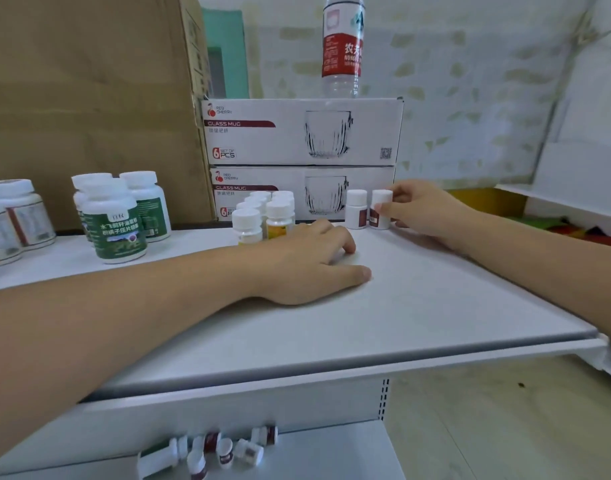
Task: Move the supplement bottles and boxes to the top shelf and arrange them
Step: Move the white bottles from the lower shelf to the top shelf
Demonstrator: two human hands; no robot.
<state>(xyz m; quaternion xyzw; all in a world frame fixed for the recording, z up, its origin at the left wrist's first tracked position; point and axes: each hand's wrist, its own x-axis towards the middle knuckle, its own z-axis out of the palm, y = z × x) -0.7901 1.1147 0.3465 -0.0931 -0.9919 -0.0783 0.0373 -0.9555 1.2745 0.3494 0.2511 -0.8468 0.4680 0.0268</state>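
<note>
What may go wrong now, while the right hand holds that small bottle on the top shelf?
1. The right hand pinches a red-label bottle close beside its twin; a nudge may topple the twin.
2. The left hand rests next to the yellow-label bottles; moving it carelessly may knock them over.

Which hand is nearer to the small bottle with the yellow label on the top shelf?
Left. The left hand rests on the shelf just right of the yellow-label bottle; the right hand is farther right, pinching a red-label bottle.
</note>
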